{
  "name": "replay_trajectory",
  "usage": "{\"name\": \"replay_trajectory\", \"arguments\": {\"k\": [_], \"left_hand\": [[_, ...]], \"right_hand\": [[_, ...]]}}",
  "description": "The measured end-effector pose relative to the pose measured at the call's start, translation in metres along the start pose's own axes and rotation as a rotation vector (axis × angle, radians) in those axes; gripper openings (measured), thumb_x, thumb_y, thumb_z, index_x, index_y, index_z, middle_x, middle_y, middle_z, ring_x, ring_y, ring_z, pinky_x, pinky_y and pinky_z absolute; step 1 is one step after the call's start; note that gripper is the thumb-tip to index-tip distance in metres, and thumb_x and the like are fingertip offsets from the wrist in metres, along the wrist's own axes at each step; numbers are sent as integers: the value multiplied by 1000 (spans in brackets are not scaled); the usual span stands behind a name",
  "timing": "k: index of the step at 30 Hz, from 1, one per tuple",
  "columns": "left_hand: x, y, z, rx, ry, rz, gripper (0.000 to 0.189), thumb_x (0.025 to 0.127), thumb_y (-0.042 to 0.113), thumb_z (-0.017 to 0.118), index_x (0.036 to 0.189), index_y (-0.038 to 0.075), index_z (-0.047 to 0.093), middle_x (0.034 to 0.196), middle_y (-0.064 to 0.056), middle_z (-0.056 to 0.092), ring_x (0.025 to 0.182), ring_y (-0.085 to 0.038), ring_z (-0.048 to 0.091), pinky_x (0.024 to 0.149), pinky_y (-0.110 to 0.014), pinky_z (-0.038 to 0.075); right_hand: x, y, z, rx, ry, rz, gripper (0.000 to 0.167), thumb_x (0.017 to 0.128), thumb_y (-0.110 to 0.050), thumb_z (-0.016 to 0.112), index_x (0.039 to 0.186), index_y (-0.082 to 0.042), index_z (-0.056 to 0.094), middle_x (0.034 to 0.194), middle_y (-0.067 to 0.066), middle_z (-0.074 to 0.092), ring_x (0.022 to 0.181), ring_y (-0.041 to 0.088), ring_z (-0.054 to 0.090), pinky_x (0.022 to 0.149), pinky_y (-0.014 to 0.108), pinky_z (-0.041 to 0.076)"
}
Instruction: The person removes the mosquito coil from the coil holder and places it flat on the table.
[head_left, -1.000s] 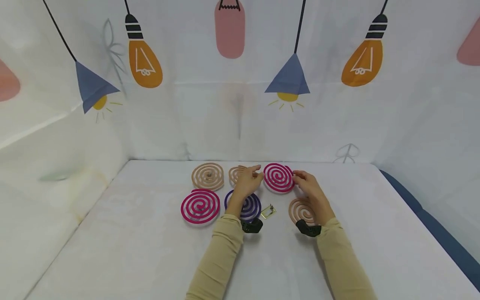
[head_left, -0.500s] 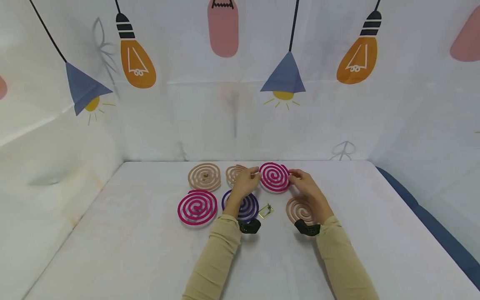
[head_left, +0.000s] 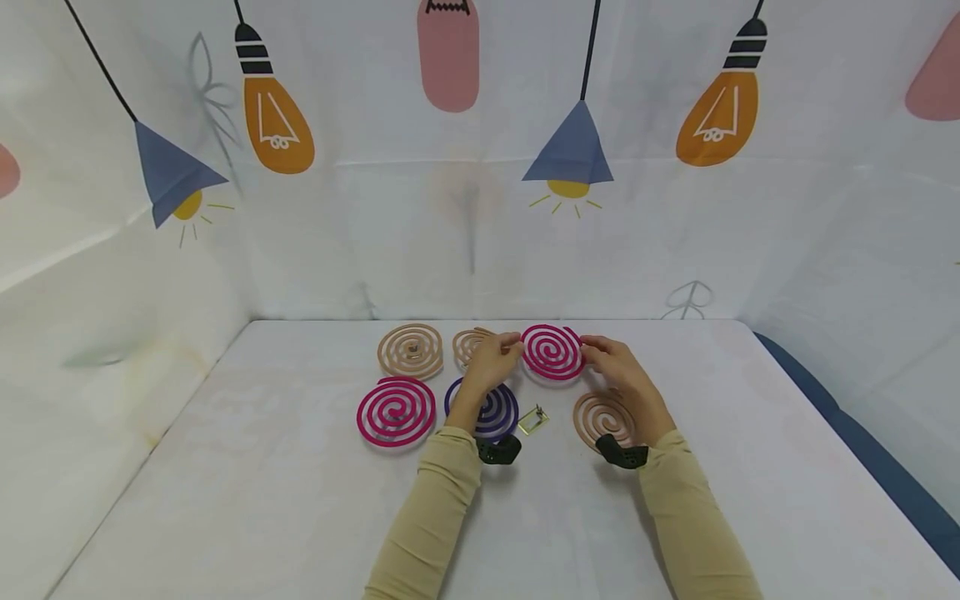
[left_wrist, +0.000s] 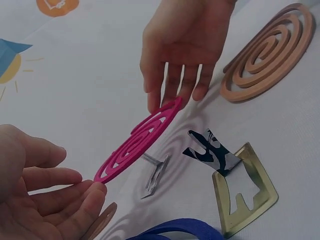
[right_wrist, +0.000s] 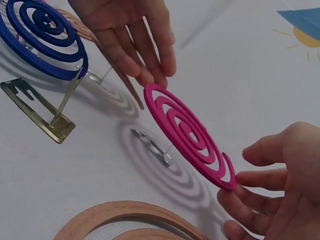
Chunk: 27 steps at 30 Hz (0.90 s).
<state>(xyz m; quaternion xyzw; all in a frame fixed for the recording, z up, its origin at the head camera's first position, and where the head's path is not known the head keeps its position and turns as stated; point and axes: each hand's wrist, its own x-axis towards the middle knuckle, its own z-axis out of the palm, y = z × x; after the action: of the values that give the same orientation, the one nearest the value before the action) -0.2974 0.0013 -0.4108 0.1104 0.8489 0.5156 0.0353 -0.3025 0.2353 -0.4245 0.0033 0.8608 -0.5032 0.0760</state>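
A pink mosquito coil (head_left: pixel 552 352) sits raised above the table on a small silver metal stand (left_wrist: pixel 159 172). My left hand (head_left: pixel 491 358) touches its left edge with the fingertips. On the opposite edge lie the fingertips of my right hand (head_left: pixel 622 371), its thumb (right_wrist: pixel 262 152) apart from the coil. In both wrist views neither hand's fingers curl round the rim. Below my right wrist is a tan coil (head_left: pixel 603 417), partly covered by the arm. A blue coil (head_left: pixel 504 417) lies partly under my left wrist, and a gold-coloured stand (left_wrist: pixel 270 196) rests between the two.
Farther left are a second pink coil (head_left: pixel 396 412) and a tan coil (head_left: pixel 410 352) at the back. Another tan coil (head_left: pixel 467 343) is partly hidden behind my left hand. The white table (head_left: pixel 225 483) meets a printed cloth wall (head_left: pixel 420 242) behind.
The head view has shifted slightly. My right wrist has edged a little to the right; both hands stay at the edges of the same pink coil, which remains in place.
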Motion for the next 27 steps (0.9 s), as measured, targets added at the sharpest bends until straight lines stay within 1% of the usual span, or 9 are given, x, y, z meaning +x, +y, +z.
{"name": "replay_trajectory", "arguments": {"k": [3, 6, 11, 13, 16, 20, 24, 27], "left_hand": [[0, 1, 0, -1, -1, -1, 40, 98, 24, 48, 133, 6, 54, 132, -11, 58, 122, -29, 55, 100, -41, 45], [-2, 4, 0, 4, 0, 6, 39, 97, 24, 49, 131, 6, 56, 131, -11, 59, 119, -28, 57, 99, -40, 46], [-4, 6, 1, 30, 1, 22, 40, 96, 23, 49, 130, 4, 56, 125, -13, 63, 112, -27, 62, 96, -39, 48], [-4, 6, 0, 32, -5, 19, 40, 96, 23, 49, 130, 4, 56, 122, -13, 64, 111, -27, 62, 96, -39, 48], [-4, 5, 0, 36, -10, 15, 39, 96, 23, 49, 130, 5, 57, 118, -14, 66, 110, -27, 63, 95, -39, 49], [-4, 6, 0, 48, -5, 34, 39, 96, 20, 49, 129, 2, 56, 112, -15, 69, 107, -27, 64, 93, -39, 50], [-5, 7, 0, 61, 0, 47, 39, 96, 20, 50, 129, 2, 56, 113, -14, 69, 106, -27, 65, 92, -38, 50], [-6, 7, 1, 70, 4, 47, 39, 95, 21, 50, 129, 3, 57, 116, -13, 68, 108, -27, 64, 92, -37, 50]], "right_hand": [[-1, -1, -1, 25, 8, -1, 48, 100, -25, 42, 141, -2, 40, 139, 23, 48, 128, 35, 46, 104, 48, 40], [-2, -1, -4, 31, 13, -18, 48, 100, -25, 40, 142, -1, 38, 137, 25, 48, 126, 36, 47, 104, 48, 40], [-5, 0, -7, 58, 11, -36, 50, 100, -27, 40, 143, -2, 37, 134, 27, 51, 123, 35, 49, 105, 49, 38], [-6, 0, -7, 66, 11, -35, 50, 100, -27, 40, 143, -2, 38, 134, 26, 50, 123, 34, 48, 106, 49, 38], [-5, -2, -8, 55, 7, -37, 49, 101, -26, 40, 142, -1, 38, 135, 26, 50, 123, 34, 48, 106, 48, 38], [-6, -5, -9, 50, 3, -43, 48, 101, -25, 40, 142, -1, 39, 135, 25, 50, 121, 32, 48, 105, 46, 39], [-5, -6, -10, 47, 10, -39, 49, 100, -26, 41, 142, -1, 39, 135, 23, 50, 118, 29, 49, 106, 45, 39], [-6, -7, -10, 47, 7, -44, 49, 101, -26, 41, 142, 0, 39, 135, 24, 50, 119, 31, 49, 106, 47, 39]]}}
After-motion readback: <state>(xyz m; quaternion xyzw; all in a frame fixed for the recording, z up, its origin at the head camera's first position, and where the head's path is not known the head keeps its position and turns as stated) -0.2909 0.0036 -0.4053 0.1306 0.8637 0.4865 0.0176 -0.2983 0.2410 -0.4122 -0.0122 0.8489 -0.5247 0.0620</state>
